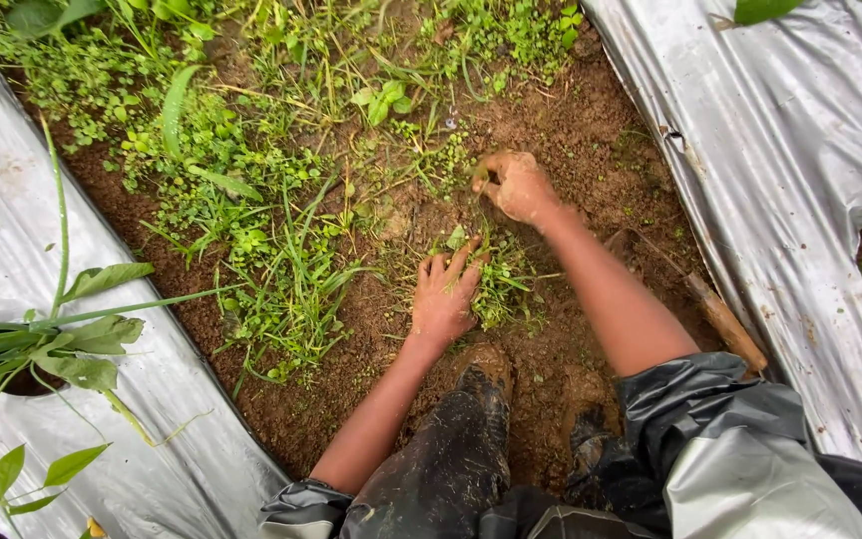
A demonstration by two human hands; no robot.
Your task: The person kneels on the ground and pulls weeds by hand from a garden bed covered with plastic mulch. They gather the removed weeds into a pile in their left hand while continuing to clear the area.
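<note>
Between two silver plastic sheets (780, 150), left hand (443, 296) spread flat on a clump of weeds (499, 279), right hand (517, 186) pinching weed stems in brown soil (591, 140), two muddy boots (471, 399) below.

The one camera sits on my head and looks almost straight down past my knees at the furrow in front of me. It is close: my left hand (443, 299) and right hand (518, 186) fill the middle of the frame, forearms running up from the bottom edge. The soil (591, 140) strip runs away from me toward the top, and plastic sheets (800, 150) close in both sides. No second view overlaps it.
</note>
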